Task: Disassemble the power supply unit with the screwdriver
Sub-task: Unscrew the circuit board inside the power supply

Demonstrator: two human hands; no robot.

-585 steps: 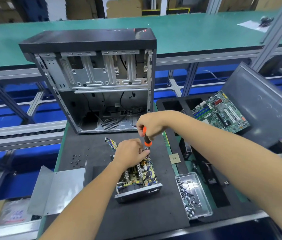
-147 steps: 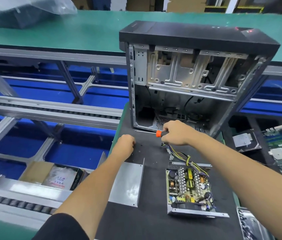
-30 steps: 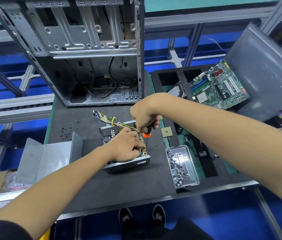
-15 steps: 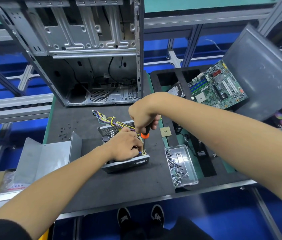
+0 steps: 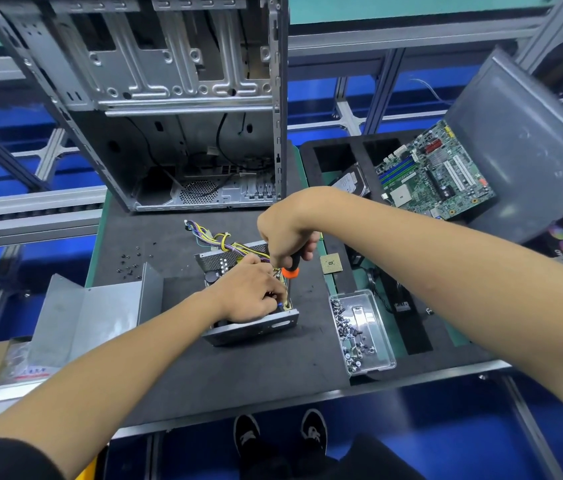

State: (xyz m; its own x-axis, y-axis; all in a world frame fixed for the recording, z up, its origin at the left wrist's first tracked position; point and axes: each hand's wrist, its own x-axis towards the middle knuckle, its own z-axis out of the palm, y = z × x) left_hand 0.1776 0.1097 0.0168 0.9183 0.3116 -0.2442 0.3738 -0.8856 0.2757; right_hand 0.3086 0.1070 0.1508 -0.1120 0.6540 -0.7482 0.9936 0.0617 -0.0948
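Note:
The opened power supply unit [image 5: 256, 329] lies on the black foam mat, its circuit board exposed and coloured wires [image 5: 219, 239] trailing off its far end. My left hand [image 5: 249, 292] rests inside it with curled fingers on the board, hiding most of the parts. My right hand [image 5: 288, 232] grips the black-and-orange screwdriver [image 5: 290, 270] upright; its shaft points down into the unit's near right corner. The unit's removed metal cover [image 5: 83, 313] lies to the left.
An empty computer case [image 5: 155, 98] stands behind the unit. A clear tray of screws [image 5: 363, 334] sits at the right, a loose CPU chip [image 5: 331, 264] beyond it. Several loose screws [image 5: 129, 263] lie on the mat. A motherboard [image 5: 432, 174] and a grey panel [image 5: 529, 143] occupy the right.
Over the last second both hands have stayed in place on the unit, the screwdriver still upright at the near right corner. Only the view has shifted slightly.

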